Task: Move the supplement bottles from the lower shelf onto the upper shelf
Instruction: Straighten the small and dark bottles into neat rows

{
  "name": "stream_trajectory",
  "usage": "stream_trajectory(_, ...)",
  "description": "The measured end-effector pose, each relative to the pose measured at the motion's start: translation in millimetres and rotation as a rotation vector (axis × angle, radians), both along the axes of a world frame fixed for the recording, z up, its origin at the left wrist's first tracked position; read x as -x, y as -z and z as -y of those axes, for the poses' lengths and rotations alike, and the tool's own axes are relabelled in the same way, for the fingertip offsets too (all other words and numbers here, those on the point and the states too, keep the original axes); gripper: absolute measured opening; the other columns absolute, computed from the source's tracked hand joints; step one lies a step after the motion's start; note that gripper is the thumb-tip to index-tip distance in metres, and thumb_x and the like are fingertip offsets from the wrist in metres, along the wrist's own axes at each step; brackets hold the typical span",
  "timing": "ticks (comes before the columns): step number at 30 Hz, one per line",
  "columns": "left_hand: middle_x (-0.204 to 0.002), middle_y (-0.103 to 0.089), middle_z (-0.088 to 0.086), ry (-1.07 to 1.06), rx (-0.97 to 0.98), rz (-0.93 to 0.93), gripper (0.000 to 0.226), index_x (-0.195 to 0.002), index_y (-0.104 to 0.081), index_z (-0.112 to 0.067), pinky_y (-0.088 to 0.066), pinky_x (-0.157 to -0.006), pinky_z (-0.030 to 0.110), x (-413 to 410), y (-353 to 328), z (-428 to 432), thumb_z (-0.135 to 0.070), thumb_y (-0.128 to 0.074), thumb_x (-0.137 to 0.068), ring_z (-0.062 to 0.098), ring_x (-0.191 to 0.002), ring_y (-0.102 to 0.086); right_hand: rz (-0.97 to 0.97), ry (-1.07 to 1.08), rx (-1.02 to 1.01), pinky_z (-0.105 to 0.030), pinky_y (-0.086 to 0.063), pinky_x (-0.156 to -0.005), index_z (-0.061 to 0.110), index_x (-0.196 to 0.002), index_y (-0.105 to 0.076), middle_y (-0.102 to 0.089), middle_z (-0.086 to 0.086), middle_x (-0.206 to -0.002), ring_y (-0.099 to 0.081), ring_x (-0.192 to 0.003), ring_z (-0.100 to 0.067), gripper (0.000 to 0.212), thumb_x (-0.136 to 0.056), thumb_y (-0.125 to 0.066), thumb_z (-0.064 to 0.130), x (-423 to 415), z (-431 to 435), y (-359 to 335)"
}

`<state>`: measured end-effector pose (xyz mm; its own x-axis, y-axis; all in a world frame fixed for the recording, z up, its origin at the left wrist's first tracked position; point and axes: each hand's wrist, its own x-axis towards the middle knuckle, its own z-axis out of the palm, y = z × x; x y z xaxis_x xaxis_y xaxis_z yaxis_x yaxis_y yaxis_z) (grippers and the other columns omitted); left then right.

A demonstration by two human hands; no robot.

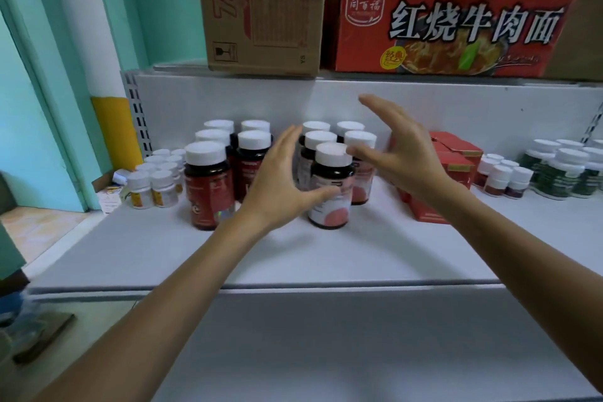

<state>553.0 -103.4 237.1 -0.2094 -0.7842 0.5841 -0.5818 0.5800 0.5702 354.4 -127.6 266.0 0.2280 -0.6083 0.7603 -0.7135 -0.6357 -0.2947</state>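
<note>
Several dark supplement bottles with white caps stand in two clusters on a white shelf (326, 258). The left cluster (208, 186) has red labels. The right cluster has pink and white labels, and its front bottle (330, 186) stands between my hands. My left hand (277, 186) is open, fingers straight, its thumb touching the front bottle's label. My right hand (401, 147) is open on the other side of the cluster, its thumb at the caps and its fingers spread above them. Neither hand holds a bottle.
Small white bottles (153, 186) stand at the shelf's left end. Red boxes (450, 173) sit right of my hands, then small bottles (502, 179) and green-labelled ones (561, 173). A brown carton (261, 10) and a red noodle box (450, 29) rest on the shelf above.
</note>
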Motion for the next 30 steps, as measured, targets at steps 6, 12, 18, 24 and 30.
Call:
stream_trajectory(6,-0.153,-0.019,-0.008,-0.051,-0.230,-0.110,0.116,-0.149,-0.003,-0.016,-0.009,-0.087,-0.001,30,14,10,-0.033,-0.082,-0.066,-0.006,-0.128,-0.019,0.127,0.034,-0.295,-0.037,-0.027,-0.114,0.017,-0.148,-0.022,-0.031,-0.005,-0.152,-0.029,-0.139,-0.020,0.085,-0.081,-0.073,0.022,18,14,25)
stream_trajectory(12,-0.113,-0.042,-0.030,-0.032,-0.295,-0.248,0.100,-0.142,-0.021,-0.015,-0.029,-0.076,-0.007,37,21,20,-0.021,-0.084,-0.065,-0.003,-0.110,-0.043,0.414,-0.054,-0.467,-0.008,-0.040,-0.072,0.015,-0.126,-0.043,-0.058,0.004,-0.110,-0.056,-0.102,-0.011,0.058,-0.077,-0.074,0.012,0,26,36)
stream_trajectory(18,-0.106,-0.064,-0.013,0.041,-0.293,-0.303,0.092,-0.134,-0.036,-0.022,-0.050,-0.081,0.018,32,35,33,-0.034,-0.078,-0.053,0.002,-0.098,-0.063,0.490,-0.071,-0.566,-0.026,-0.045,-0.078,0.027,-0.122,-0.045,-0.065,0.008,-0.106,-0.061,-0.096,-0.010,0.062,-0.070,-0.075,0.013,-5,39,48)
stream_trajectory(24,-0.101,-0.064,-0.018,0.038,-0.260,-0.336,0.084,-0.134,-0.038,-0.020,-0.045,-0.073,0.007,33,38,36,-0.021,-0.075,-0.058,-0.007,-0.089,-0.062,0.510,-0.064,-0.557,-0.011,-0.043,-0.068,0.028,-0.123,-0.047,-0.065,0.014,-0.103,-0.060,-0.091,0.004,0.060,-0.072,-0.075,0.012,-2,42,51)
stream_trajectory(30,-0.101,-0.064,-0.018,0.042,-0.244,-0.367,0.083,-0.133,-0.040,-0.021,-0.045,-0.073,0.006,33,38,33,-0.021,-0.073,-0.057,-0.009,-0.088,-0.061,0.522,-0.025,-0.553,-0.019,-0.046,-0.075,0.029,-0.122,-0.046,-0.064,0.012,-0.103,-0.061,-0.092,-0.003,0.058,-0.073,-0.074,0.014,-5,43,56)
